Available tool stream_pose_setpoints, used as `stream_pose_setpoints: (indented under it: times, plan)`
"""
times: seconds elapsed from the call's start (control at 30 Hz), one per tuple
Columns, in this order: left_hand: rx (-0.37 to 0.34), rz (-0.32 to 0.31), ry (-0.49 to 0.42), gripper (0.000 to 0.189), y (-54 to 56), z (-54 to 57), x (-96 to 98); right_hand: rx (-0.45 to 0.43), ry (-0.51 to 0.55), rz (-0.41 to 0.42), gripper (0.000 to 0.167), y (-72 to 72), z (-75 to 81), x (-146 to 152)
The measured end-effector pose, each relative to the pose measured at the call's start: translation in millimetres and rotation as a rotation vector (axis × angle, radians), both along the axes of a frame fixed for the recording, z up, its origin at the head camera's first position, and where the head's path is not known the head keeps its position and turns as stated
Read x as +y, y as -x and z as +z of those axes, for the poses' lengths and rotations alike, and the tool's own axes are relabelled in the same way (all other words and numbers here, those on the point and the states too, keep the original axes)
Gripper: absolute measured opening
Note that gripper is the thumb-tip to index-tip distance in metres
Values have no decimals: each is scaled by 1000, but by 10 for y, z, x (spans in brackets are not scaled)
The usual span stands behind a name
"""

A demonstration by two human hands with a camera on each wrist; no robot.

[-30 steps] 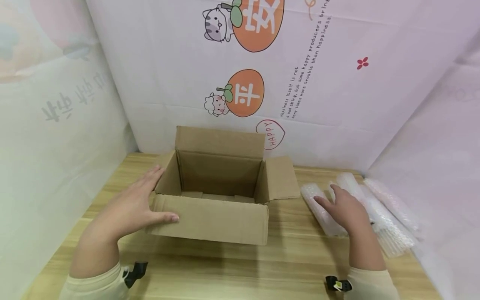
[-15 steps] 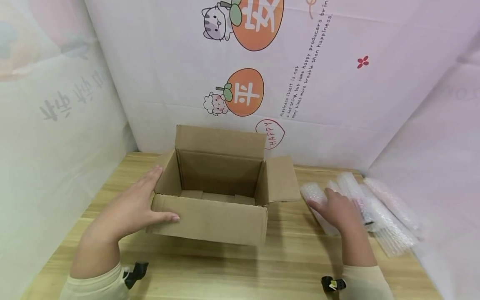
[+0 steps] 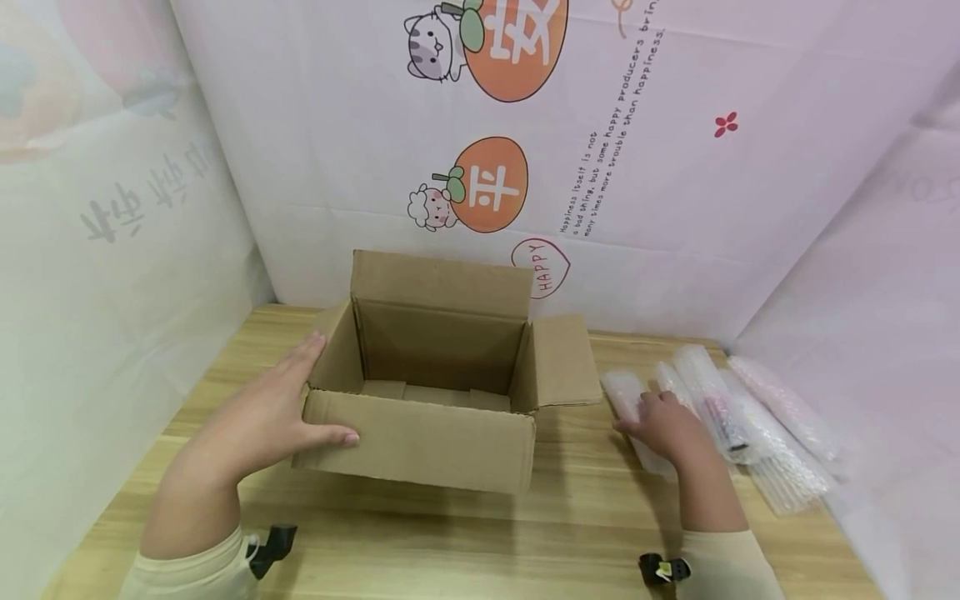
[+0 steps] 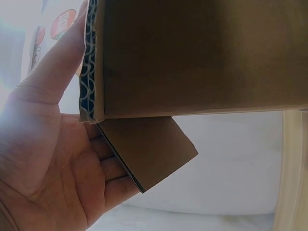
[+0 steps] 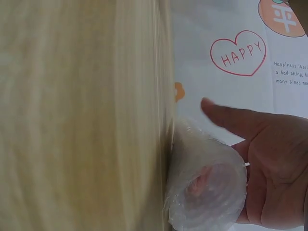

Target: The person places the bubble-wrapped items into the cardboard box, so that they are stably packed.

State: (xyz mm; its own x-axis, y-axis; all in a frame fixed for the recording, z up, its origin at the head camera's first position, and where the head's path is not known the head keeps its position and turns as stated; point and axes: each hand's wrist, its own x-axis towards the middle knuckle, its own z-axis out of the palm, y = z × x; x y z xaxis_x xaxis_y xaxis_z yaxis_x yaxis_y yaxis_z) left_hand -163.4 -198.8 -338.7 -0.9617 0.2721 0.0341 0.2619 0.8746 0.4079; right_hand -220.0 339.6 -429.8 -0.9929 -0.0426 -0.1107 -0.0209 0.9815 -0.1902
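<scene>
While the left hand lies spread at the near left corner of the cardboard box, its thumb is upon the front flap and its fingers go along the left side, where they pass partly behind the left flap. These fingers are rather straight, so I judge that they steady the box without a tight grip. The box stands to the right of this hand, between both hands, and its longer direction goes sideways. The back flap stands up beyond the left hand, and the right flap reaches out toward the right hand.

The relation which seems most important is here: the leftmost bubble-wrapped roll lies on the surface directly below the right hand, which straddles it. The roll's long axis goes from far left to near right. The right hand is clearly nearer; the left hand is well apart, across the box. The right thumb is stretched and apart from the roll; the fingertips are hidden in the wrist view, so I cannot tell how firmly they touch. To the right of this hand lie the other rolls.

Counted, there is one box with four flaps and, as far as the overlap permits, five rolls: one under the right hand and four to its right.
</scene>
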Motion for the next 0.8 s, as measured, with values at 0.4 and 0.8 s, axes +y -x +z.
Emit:
stream_pose_setpoints:
  times: [0.4, 0.8]
  plan:
    - [0, 1, -8, 136, -7, -1, 1, -68, 49, -19, 98, -10, 11, 14]
    - [12, -9, -10, 137, -10, 17, -3, -31, 75, 13, 98, 6, 34, 86]
